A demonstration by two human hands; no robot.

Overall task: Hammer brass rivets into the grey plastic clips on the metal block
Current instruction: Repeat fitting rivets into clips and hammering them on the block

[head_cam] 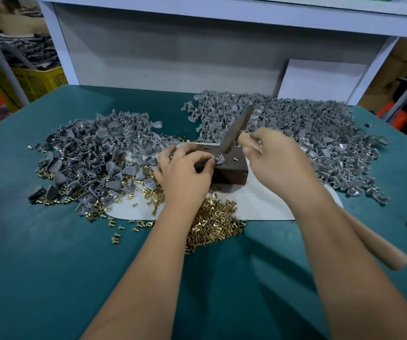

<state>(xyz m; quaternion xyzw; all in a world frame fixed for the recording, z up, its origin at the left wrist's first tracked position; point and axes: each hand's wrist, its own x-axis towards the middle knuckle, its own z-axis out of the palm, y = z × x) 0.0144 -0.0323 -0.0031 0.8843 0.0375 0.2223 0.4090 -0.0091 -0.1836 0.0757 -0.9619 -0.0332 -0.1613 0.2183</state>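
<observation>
The step in hand is the seating of one rivet: a grey plastic clip (pixel 218 160) lies on top of the dark metal block (pixel 229 168), which sits on a white sheet (pixel 258 204) in the middle of the green worktop (pixel 50 253). The left hand (pixel 185 173) rests at the block's left edge, its fingertips (pixel 212 160) curled in a pinch on the clip, apparently steadying it with a brass rivet in place, though the rivet itself is too small to make out for certain. Another loose rivet (pixel 235 158) stands on the block just beside the clip.

The right hand (pixel 278 158) has its grip closed round the wooden handle of the hammer (pixel 238 128), close up under the head; the head's lower end is down at the block's top, just behind the clip, and it looks blurred.

I judge the next move calls for a short, square tap on the rivet head, with the left fingertips kept out from under the hammer face. Supplies are to hand: brass rivets (pixel 217 222) heaped in front of the block, and clips piled to the left (pixel 94 148) and to the right (pixel 295 123)
</observation>
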